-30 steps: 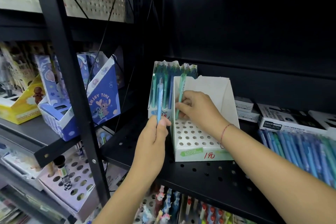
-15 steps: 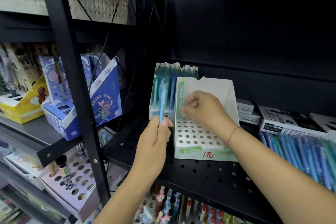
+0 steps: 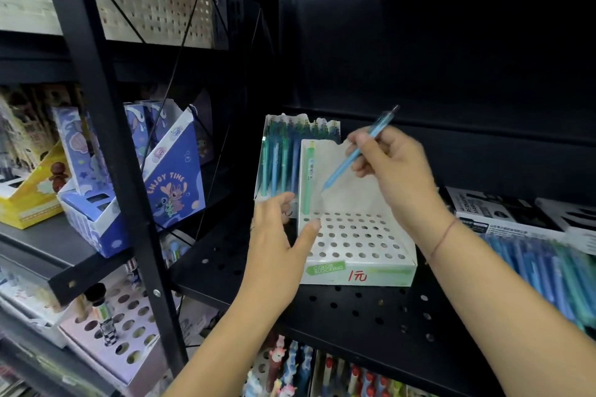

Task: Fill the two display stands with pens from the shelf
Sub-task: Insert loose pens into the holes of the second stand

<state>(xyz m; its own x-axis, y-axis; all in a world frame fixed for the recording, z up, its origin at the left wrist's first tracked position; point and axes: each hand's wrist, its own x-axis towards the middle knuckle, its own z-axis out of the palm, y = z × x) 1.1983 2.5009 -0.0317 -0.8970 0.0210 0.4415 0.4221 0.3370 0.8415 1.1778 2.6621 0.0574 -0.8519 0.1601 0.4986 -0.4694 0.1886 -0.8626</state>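
Blue pen (image 3: 358, 151) pinched in right hand (image 3: 396, 167), over back of white stand (image 3: 354, 245) — axis slanted, tip down-left toward free holes beside upright green pen (image 3: 309, 177) — left hand (image 3: 277, 235), fingers apart, rests against the stand's left edge.

Perforated black shelf (image 3: 354, 309) bears front stand (image 3: 380, 275), rear stand (image 3: 260, 184), boxes (image 3: 503, 213); blue pens (image 3: 548, 267) lie right.

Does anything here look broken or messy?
Yes, a little. The back stand has a jagged cardboard top edge, as if torn. On the right, a heap of blue pens lies loose on the shelf instead of standing in holes. The front stand holds just one green pen.
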